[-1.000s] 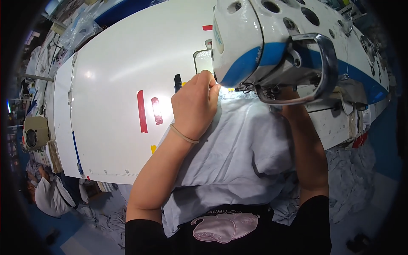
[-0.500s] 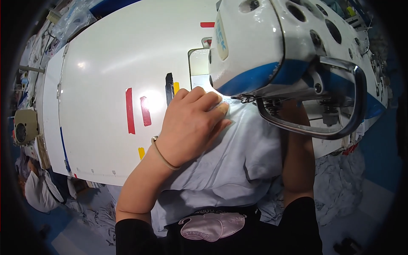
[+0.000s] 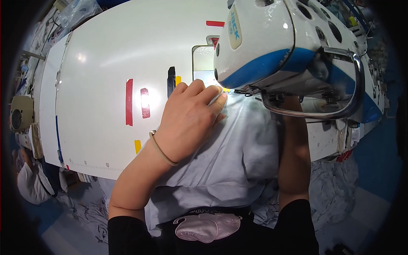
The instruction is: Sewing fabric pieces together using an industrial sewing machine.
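A white and blue sewing machine stands over its white table. Pale grey-blue cloth runs from my lap up under the machine head, creased and lit near the needle area. My left hand, with a thin band at the wrist, lies over the cloth's left edge. Its fingers are drawn together on the fabric just left of the needle area, thumb partly hidden beneath. My right forearm reaches under the machine, beside the cloth. The right hand's fingers are hidden behind the metal loop guard and machine body.
Red tape strips, a dark strip and a yellow piece are stuck on the table. Crumpled cloth lies below at right. A beige box-shaped device sits beyond the left edge, with a clear plastic bag farther back.
The view has shifted slightly, so the machine appears farther right and higher. My left hand stays on the cloth near the needle area, its fingers a little closer together.
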Demonstrator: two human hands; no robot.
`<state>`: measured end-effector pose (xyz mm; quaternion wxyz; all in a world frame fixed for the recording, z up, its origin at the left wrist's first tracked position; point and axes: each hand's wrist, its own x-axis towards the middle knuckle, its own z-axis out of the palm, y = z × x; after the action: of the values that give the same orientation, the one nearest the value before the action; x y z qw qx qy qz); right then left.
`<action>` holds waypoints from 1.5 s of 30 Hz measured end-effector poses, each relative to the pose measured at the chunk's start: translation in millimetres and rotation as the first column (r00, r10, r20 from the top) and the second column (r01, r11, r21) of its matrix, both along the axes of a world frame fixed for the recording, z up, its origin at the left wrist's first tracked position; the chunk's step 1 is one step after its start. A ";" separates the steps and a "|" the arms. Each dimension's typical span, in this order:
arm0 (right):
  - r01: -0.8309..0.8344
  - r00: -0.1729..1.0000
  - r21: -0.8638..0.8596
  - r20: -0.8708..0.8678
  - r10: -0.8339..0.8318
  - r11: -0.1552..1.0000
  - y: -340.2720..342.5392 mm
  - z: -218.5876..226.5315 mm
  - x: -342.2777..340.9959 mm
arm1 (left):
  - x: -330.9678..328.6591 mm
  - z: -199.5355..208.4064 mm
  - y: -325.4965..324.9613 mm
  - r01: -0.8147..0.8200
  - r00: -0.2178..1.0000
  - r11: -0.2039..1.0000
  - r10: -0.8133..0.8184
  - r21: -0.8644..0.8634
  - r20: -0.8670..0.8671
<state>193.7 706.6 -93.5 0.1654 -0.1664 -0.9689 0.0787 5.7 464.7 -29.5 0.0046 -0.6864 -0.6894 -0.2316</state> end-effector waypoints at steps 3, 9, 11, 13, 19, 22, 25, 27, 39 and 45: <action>0.000 0.999 0.096 0.034 -0.003 0.995 -0.9 -7.7 3.1 | -1.7 -1.4 0.8 -0.010 1.000 1.000 0.010 -0.009 -0.004; -0.201 0.842 0.586 0.513 -0.167 0.785 -3.3 -30.0 24.4 | -3.9 -2.8 1.3 -0.006 0.999 1.000 0.005 0.004 0.034; -0.133 0.895 0.440 0.438 -0.083 0.888 -1.7 -30.8 30.6 | -4.1 -2.8 1.3 -0.003 0.999 1.000 0.003 0.002 0.044; -0.015 0.984 -0.324 0.163 0.071 0.946 -2.8 -26.4 36.2 | -4.3 -2.4 1.3 0.001 0.999 1.000 0.000 -0.007 0.046; -0.071 0.994 0.592 -0.020 0.103 0.803 -23.2 -11.1 34.9 | -5.5 -0.9 1.9 0.019 0.998 1.000 -0.018 -0.024 0.052; -0.037 0.993 0.611 -0.064 0.096 0.791 -27.7 -9.4 26.3 | -6.4 0.6 1.2 0.035 0.998 0.999 -0.033 -0.037 0.058; 0.000 0.975 0.471 -0.197 0.105 0.882 -29.2 -6.9 21.6 | -7.8 2.5 -0.1 0.057 0.998 0.998 -0.056 -0.033 0.040; -0.003 0.976 0.263 -0.208 0.060 0.965 -31.1 -2.4 20.7 | -8.4 3.8 -1.1 0.074 0.997 0.997 -0.073 -0.033 0.029; 0.205 0.968 -0.709 0.045 -0.247 0.675 -35.6 33.6 20.3 | -6.9 6.1 -2.7 0.105 0.994 0.993 -0.103 -0.046 0.047; -0.047 0.974 0.317 -0.195 0.114 0.947 -19.3 14.8 17.4 | -6.0 7.3 -1.3 0.079 0.997 0.995 -0.078 -0.057 0.014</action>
<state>211.1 687.3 -78.7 0.2879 -0.0890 -0.9522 -0.0504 -0.2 463.4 -22.2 -0.0281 -0.7113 -0.6683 -0.2158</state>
